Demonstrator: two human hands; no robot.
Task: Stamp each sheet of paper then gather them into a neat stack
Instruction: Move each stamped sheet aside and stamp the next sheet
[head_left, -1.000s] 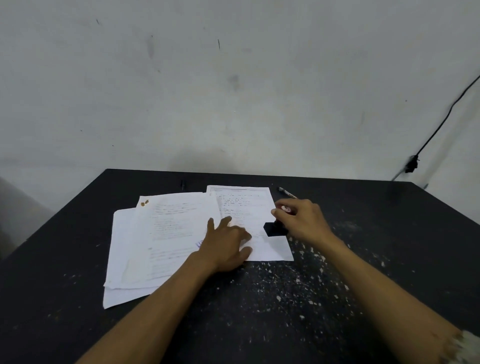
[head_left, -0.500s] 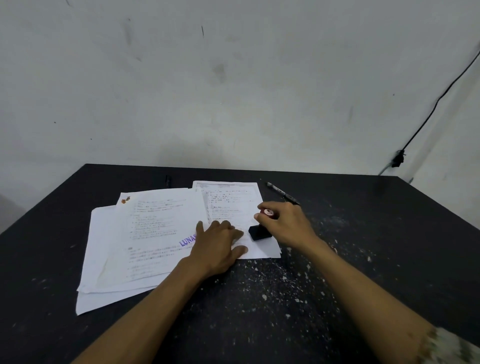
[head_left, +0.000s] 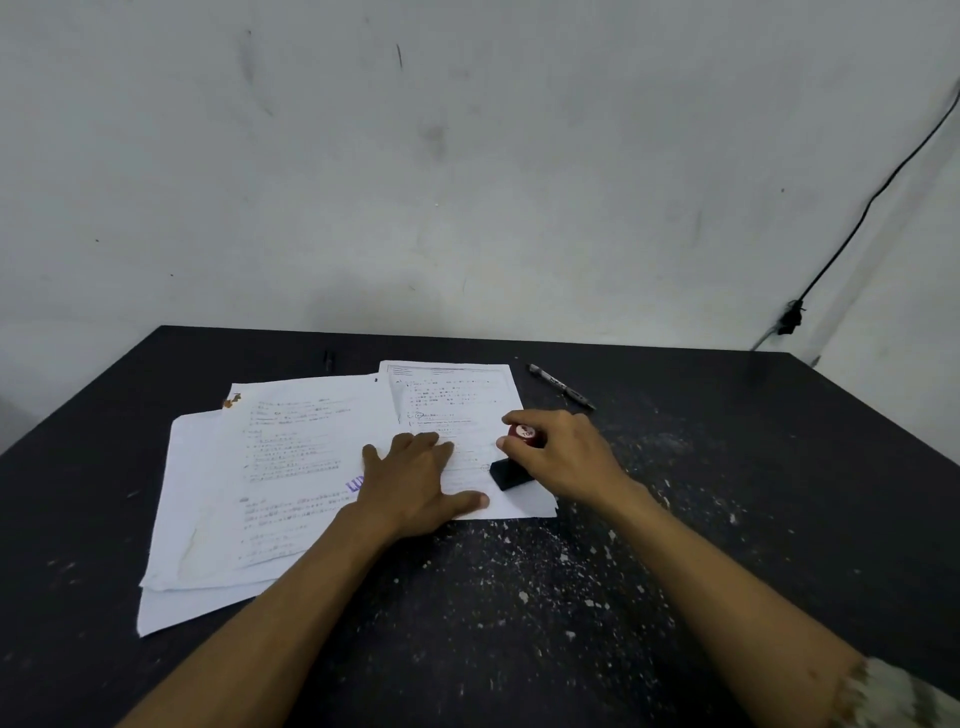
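A printed sheet (head_left: 457, 405) lies at the middle of the black table (head_left: 727, 519). My right hand (head_left: 566, 452) grips a stamp (head_left: 511, 470) with a red knob and a black base; the base rests on the sheet's lower right part. My left hand (head_left: 415, 483) lies flat, fingers spread, on the sheet's lower left edge. To the left, a loose pile of sheets (head_left: 275, 467) overlaps; its top sheet carries a purple stamp mark (head_left: 355, 484), partly hidden under my left hand.
A black pen (head_left: 561, 387) lies just beyond my right hand. A small dark object (head_left: 328, 359) sits near the table's far edge. White specks cover the tabletop in front of me. A cable (head_left: 857, 218) runs down the wall at the right.
The view has shifted a little. My right hand still holds the stamp on the sheet; my left hand stays flat. More of the purple mark showed half a second ago.
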